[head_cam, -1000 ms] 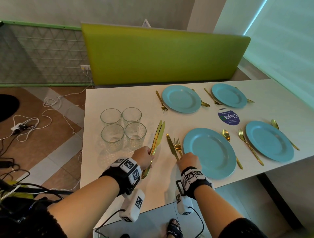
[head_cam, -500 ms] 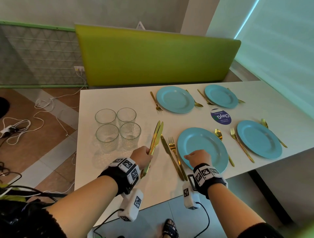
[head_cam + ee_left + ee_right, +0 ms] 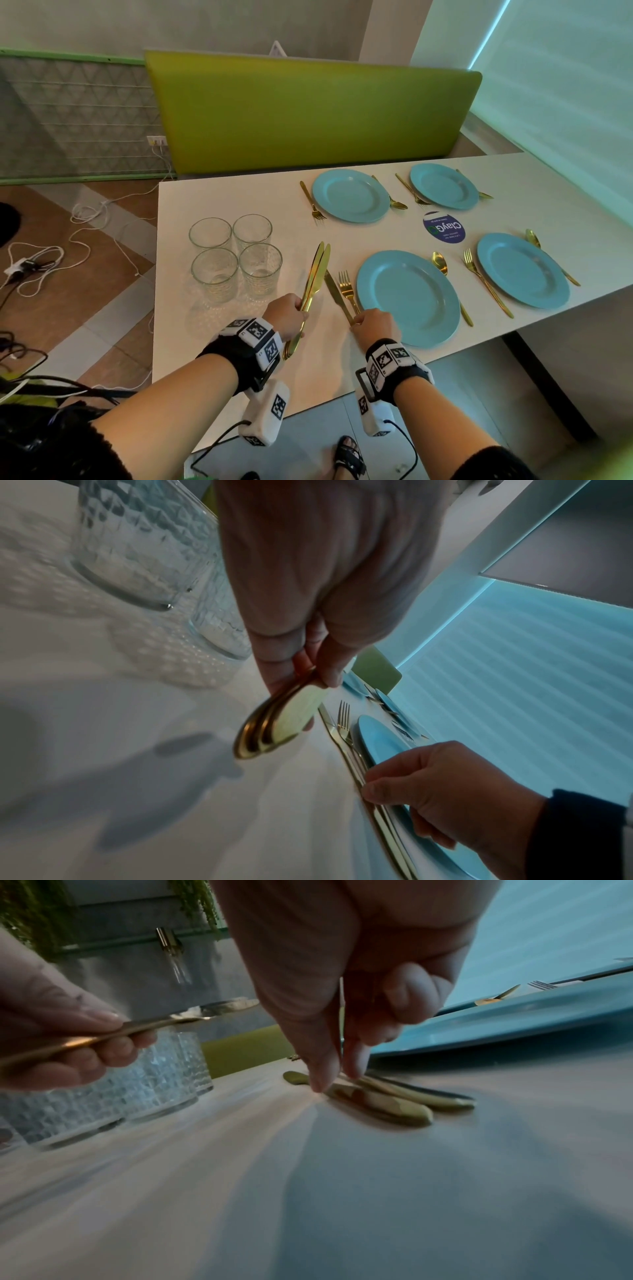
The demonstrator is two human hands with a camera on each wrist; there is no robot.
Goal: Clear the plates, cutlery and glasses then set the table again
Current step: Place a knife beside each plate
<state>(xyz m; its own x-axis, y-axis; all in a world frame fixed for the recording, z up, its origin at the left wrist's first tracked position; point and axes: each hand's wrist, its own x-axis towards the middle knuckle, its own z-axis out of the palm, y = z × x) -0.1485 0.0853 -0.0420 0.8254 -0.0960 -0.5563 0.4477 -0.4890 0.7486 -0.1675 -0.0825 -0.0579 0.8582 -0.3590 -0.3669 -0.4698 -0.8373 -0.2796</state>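
The left hand [image 3: 287, 317] grips a bundle of gold knives [image 3: 314, 274], lifted off the white table [image 3: 219, 342] beside four glasses [image 3: 236, 257]. The right hand [image 3: 375, 328] pinches the handles of a knife [image 3: 334, 294] and fork [image 3: 347, 291] lying flat, just left of the nearest blue plate [image 3: 407, 298], which overhangs the table's near edge. Bare tabletop lies between the hands.

knife count: the bundle of gold knives [image 3: 313, 279] overlaps, number unclear
handles beside the near plate [image 3: 407, 296]: covered by the right hand [image 3: 376, 327]
glasses [image 3: 103, 1085]: blurred, cut off at the left edge
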